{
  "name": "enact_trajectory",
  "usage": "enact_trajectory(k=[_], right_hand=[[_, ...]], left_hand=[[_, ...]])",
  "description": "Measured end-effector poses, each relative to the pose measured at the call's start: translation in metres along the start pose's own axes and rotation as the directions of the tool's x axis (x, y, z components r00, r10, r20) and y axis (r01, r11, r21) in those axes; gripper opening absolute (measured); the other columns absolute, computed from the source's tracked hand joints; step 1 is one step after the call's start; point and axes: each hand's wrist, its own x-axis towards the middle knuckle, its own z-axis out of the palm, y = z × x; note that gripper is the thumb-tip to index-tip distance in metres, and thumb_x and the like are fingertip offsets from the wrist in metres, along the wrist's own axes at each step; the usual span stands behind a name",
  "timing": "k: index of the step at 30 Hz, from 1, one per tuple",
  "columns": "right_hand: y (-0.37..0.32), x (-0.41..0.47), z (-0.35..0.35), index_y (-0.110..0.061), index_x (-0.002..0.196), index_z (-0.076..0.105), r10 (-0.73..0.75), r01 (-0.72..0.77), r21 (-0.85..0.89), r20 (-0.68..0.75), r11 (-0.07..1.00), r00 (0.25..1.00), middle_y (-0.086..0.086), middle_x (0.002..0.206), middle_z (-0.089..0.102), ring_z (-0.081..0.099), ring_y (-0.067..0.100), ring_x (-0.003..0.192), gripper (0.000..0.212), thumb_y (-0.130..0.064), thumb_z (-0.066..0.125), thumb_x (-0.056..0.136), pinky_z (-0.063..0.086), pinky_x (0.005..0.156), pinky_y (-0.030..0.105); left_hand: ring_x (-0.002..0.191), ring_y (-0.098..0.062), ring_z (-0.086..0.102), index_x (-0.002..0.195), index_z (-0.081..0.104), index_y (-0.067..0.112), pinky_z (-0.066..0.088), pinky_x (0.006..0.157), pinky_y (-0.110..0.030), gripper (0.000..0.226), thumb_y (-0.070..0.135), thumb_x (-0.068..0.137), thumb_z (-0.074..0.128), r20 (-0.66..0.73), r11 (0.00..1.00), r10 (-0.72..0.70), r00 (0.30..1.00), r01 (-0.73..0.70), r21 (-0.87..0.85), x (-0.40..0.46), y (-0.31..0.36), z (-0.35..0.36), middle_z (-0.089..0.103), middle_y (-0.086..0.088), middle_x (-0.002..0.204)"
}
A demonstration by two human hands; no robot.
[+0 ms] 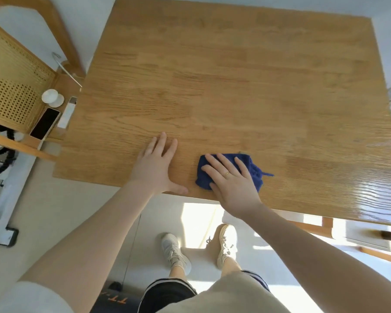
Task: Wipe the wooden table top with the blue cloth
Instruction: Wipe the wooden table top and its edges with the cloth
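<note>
Your right hand (pixel 233 177) presses the cloth (pixel 253 170) flat, fingers straight, near the bench's (pixel 235 75) front edge. Left hand (pixel 156 166) rests flat beside it, likely bracing you.

One cloth (pixel 230 171), two hands, one table (pixel 235 86)

Dark phone (pixel 45 124) beside white cup (pixel 50 97) on wooden shelf (pixel 61 86), pale sneakers (pixel 227 243) on floor
</note>
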Motion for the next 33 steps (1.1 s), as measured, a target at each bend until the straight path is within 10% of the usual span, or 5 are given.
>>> enact_trajectory(k=[8, 18, 26, 33], right_hand=[[-0.002, 0.093, -0.011, -0.024, 0.141, 0.032, 0.287, -0.283, 0.048, -0.106, 0.958, 0.952, -0.004, 0.155, 0.019, 0.014, 0.020, 0.143, 0.043, -0.024, 0.036, 0.098, 0.007, 0.114, 0.045], [-0.049, 0.018, 0.015, -0.026, 0.126, 0.050, 0.007, -0.009, -0.090, -0.016, 0.996, 1.000, -0.002, 0.142, 0.046, 0.045, 0.022, 0.129, 0.041, -0.032, 0.032, 0.090, 0.032, 0.105, 0.044], [-0.029, 0.117, -0.006, -0.029, 0.144, 0.026, 0.448, -0.446, 0.049, -0.137, 0.894, 0.883, -0.004, 0.156, 0.013, 0.009, 0.019, 0.143, 0.043, -0.027, 0.028, 0.100, 0.006, 0.115, 0.047], [-0.134, 0.070, 0.031, -0.026, 0.136, 0.041, 0.079, -0.076, 0.041, -0.095, 0.996, 0.992, -0.001, 0.151, 0.030, 0.028, 0.023, 0.139, 0.053, -0.016, 0.055, 0.086, 0.013, 0.112, 0.047]], left_hand=[[0.145, -0.019, -0.010, 0.149, -0.011, 0.028, 0.002, 0.117, -0.037, 0.122, 0.073, 0.062, 0.063, 0.004, 0.973, 0.221, 0.975, -0.221, 0.065, 0.004, -0.035, -0.002, -0.021, -0.002, 0.156], [0.146, -0.019, -0.004, 0.150, -0.006, 0.014, 0.007, 0.117, -0.036, 0.128, 0.076, 0.061, 0.062, -0.052, 0.969, 0.241, 0.969, -0.237, 0.071, 0.003, -0.038, -0.004, -0.013, -0.002, 0.158], [0.145, -0.020, -0.007, 0.149, -0.010, 0.015, 0.002, 0.116, -0.037, 0.122, 0.066, 0.068, 0.065, -0.073, 0.964, 0.230, 0.970, -0.238, -0.118, -0.004, -0.057, 0.000, -0.016, -0.002, 0.157], [0.145, -0.019, -0.014, 0.150, -0.009, 0.019, -0.007, 0.116, -0.038, 0.119, 0.073, 0.068, 0.059, -0.062, 0.987, 0.159, 0.985, -0.158, 0.031, -0.015, -0.129, -0.006, -0.018, -0.003, 0.157]])
